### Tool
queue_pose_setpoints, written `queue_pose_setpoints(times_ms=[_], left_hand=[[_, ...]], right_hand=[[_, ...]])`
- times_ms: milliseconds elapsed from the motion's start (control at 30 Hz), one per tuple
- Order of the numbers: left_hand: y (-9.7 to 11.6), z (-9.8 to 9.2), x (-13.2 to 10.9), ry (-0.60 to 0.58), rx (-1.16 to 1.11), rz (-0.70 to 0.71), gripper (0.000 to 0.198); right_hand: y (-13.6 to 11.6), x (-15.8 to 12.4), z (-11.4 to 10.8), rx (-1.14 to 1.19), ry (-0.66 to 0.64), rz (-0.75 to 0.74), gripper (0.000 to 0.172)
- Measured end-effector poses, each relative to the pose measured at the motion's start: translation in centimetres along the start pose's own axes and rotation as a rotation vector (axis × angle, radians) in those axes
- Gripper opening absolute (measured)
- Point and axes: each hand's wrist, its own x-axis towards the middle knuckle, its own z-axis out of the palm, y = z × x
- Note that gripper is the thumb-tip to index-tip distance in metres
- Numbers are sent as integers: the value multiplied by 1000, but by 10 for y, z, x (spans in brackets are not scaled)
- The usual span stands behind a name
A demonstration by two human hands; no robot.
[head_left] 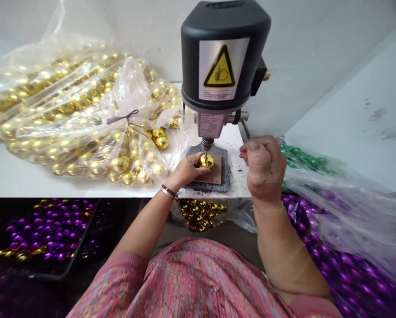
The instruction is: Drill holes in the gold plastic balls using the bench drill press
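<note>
My left hand (186, 169) grips a shiny gold ball (206, 161) on a brown board (215, 173) that lies on the grey base (225, 185) of a drill press (226, 57). The drill bit points down at the top of the ball; whether it has entered the ball is too small to tell. To the right of the press, my right hand (265, 165) is curled closed in the air. A bit of something orange-red shows by its fingers, mostly hidden by them.
A large clear bag of gold balls (85, 132) covers the table's left side. Loose gold balls (161, 141) lie beside it. Purple balls (52, 229) fill a dark container below left. Bags of green (304, 159) and purple balls (353, 269) sit at right. Gold pieces (201, 214) hang below the edge.
</note>
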Motion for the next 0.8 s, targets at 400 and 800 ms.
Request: queue_pose_setpoints(times_ms=[400, 800], left_hand=[[-4, 0, -1, -13, -38, 33, 51], [-4, -7, -35, -59, 6, 134, 61]], right_hand=[[41, -20, 11, 38, 34, -107, 22], [-33, 41, 8, 112, 80, 108, 46]])
